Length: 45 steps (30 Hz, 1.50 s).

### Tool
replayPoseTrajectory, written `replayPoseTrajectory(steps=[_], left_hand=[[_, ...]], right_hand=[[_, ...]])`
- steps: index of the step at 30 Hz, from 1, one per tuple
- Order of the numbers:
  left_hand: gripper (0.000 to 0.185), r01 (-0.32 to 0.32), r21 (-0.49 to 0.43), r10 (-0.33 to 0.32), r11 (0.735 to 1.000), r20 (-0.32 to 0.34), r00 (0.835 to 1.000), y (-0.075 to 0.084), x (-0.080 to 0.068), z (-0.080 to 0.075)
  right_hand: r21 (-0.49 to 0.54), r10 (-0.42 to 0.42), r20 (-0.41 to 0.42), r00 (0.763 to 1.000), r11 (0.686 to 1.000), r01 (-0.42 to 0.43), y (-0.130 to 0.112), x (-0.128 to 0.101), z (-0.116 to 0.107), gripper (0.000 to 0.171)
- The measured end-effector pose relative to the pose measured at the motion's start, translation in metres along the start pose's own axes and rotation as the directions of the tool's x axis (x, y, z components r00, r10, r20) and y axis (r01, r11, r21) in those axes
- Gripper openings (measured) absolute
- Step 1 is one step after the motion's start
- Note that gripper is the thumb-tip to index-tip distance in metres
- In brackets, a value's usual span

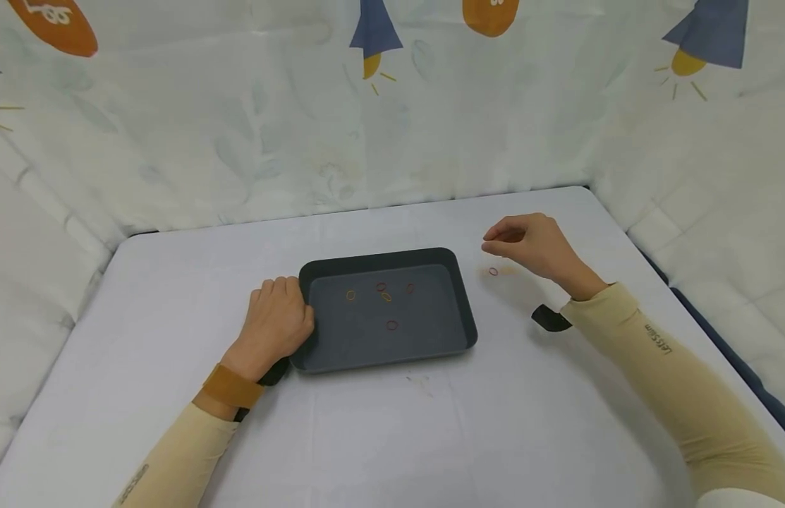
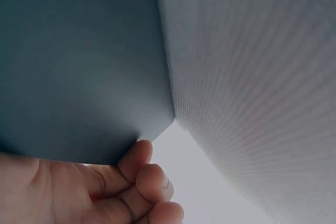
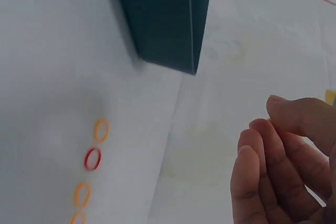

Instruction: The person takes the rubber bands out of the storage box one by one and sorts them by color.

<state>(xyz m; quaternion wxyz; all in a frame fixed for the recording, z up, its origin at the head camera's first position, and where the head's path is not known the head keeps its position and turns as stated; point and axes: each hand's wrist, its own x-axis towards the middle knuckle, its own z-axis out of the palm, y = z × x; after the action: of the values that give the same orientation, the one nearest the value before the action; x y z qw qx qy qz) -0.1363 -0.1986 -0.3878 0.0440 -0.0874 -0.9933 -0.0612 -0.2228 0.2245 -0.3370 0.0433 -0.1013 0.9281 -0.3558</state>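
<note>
Lying between hands, dark tray [image 1: 379, 353], long axis hand to hand. Left hand [image 1: 278, 317] curls round nearest end, gripping. Right hand [image 1: 532, 243], beyond other end, fingertips bunched toward thumb, any hold unclear. Red ring [image 1: 490, 270] just below right hand; right-wrist view resolves neighbouring orange rings [image 3: 95, 130], head view mere smudges.

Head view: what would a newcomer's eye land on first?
The dark tray near the middle of the white table, with thin coloured rings scattered inside and the left hand gripping its left side. Next, the right hand, held above the table to the tray's right, near a small reddish ring.
</note>
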Motion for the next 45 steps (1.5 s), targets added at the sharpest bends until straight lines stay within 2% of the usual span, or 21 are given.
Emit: replayPoseTrajectory(steps=[13,23,28,32,38,45], left_hand=[[0.022,0.022,0.015,-0.023,1.0,0.024,0.999,0.0,0.001,0.001],[0.021,0.036,0.006,-0.036,0.999,0.034,0.999,0.0,0.0,0.003],[0.02,0.037,0.009,-0.038,0.999,0.032,0.999,0.0,0.002,0.004],[0.02,0.034,0.012,-0.034,0.999,0.032,0.999,0.001,0.001,0.003],[0.021,0.029,0.016,-0.03,0.999,0.036,0.999,0.002,0.0,0.001],[0.022,0.039,0.014,-0.039,0.999,0.039,0.998,0.002,-0.003,-0.001]], right_hand=[[0.129,-0.16,0.052,0.986,0.98,0.153,-0.058,0.012,0.039,0.011],[0.236,-0.311,0.147,0.939,0.933,0.272,-0.085,0.022,0.083,0.009],[0.265,-0.38,0.211,0.9,0.909,0.322,-0.093,0.023,0.102,0.015],[0.284,-0.402,0.304,0.864,0.904,0.32,-0.092,0.022,0.11,0.021],[0.275,-0.439,0.452,0.777,0.897,0.346,-0.087,0.019,0.116,0.026],[0.216,-0.464,0.552,0.693,0.882,0.419,-0.083,0.019,0.124,0.029]])
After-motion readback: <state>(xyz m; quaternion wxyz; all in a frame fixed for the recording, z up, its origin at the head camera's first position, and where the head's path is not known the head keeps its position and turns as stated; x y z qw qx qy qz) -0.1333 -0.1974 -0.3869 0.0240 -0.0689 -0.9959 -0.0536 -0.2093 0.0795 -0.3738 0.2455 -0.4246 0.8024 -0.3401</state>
